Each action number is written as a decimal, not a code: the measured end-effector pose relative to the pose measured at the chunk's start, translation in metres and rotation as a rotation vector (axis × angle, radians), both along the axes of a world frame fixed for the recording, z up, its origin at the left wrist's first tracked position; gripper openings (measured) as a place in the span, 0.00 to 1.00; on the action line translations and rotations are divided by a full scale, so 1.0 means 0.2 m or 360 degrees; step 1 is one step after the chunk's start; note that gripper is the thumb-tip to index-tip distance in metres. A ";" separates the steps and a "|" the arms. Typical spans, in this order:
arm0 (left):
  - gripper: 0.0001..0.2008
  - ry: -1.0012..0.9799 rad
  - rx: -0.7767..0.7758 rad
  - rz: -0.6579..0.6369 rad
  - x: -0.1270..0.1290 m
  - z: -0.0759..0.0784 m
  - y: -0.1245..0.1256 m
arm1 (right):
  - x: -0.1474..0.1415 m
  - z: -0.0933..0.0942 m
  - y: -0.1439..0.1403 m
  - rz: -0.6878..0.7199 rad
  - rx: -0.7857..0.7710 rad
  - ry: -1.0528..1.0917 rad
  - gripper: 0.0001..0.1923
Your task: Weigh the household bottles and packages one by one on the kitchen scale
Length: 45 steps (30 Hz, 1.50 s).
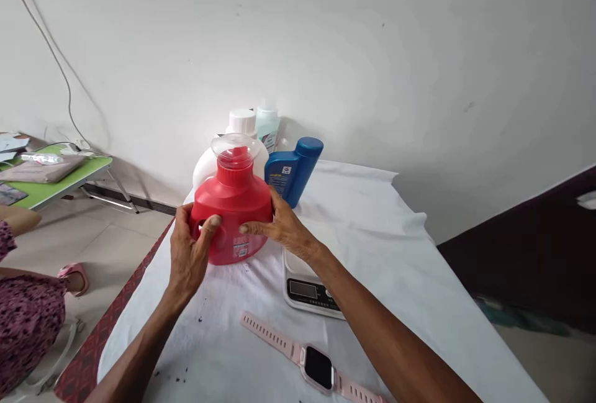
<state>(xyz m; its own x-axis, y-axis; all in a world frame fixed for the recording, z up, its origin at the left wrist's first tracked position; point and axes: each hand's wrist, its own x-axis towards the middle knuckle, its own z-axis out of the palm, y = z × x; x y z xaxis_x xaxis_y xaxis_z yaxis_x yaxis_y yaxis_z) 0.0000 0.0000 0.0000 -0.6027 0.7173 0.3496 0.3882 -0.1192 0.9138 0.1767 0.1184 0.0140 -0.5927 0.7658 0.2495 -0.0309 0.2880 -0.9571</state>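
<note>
Hands on red jug (233,213), one each side. Left hand (189,254) wraps the jug's left flank, thumb pressed across the front near the handle hole; right hand (279,226) clasps the right flank, thumb pointing in toward the label. Both are closed on the jug, gripping it. Jug stands upright on white cloth (372,248) over a table, toward the far end, with a clear domed cap (235,145) on its neck.

Behind the jug, touching or nearly so: white jug (205,167) with white lid, a pale green bottle (267,123), and a blue bottle (293,170) leaning rightward against the wall side. Just right of the red jug, partly under the right wrist, sits a small scale (307,288) with a dark display. Nearer the wearer, a pink watch (316,366) lies flat, strap stretched out. Dark specks dot the cloth.

Far left: green table (69,179) with papers; another person's patterned sleeve (25,316) at the edge of view.
</note>
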 end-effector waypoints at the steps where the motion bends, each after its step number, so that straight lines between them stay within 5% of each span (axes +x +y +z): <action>1: 0.25 -0.0074 0.0000 -0.0053 -0.01 -0.01 0.02 | -0.01 -0.01 -0.01 -0.0025 -0.0025 0.0025 0.53; 7: 0.23 -0.0422 0.0139 -0.0085 -0.02 0.03 0.03 | -0.02 0.02 -0.10 -0.0034 -0.0128 0.0190 0.53; 13: 0.18 -0.0212 0.0447 -0.0117 0.07 0.27 -0.03 | 0.10 0.25 -0.20 0.0001 -0.0024 0.0389 0.48; 18: 0.20 -0.0187 0.0537 -0.0316 0.27 0.40 0.09 | 0.32 0.40 -0.21 -0.0167 0.0076 0.0462 0.41; 24: 0.25 -0.0360 0.0393 -0.0615 0.53 0.33 0.26 | 0.58 0.32 -0.16 -0.0550 0.0112 0.0287 0.36; 30: 0.26 -0.0445 0.0285 -0.0768 0.65 0.24 0.36 | 0.71 0.20 -0.11 -0.0695 0.0071 0.0250 0.36; 38: 0.25 -0.0472 0.0269 -0.0811 0.67 0.14 0.43 | 0.72 0.12 -0.08 -0.0825 0.0035 0.0195 0.38; 45: 0.23 -0.0149 0.0194 -0.0876 0.59 0.14 0.42 | 0.72 0.07 -0.10 -0.0803 0.0122 0.0182 0.36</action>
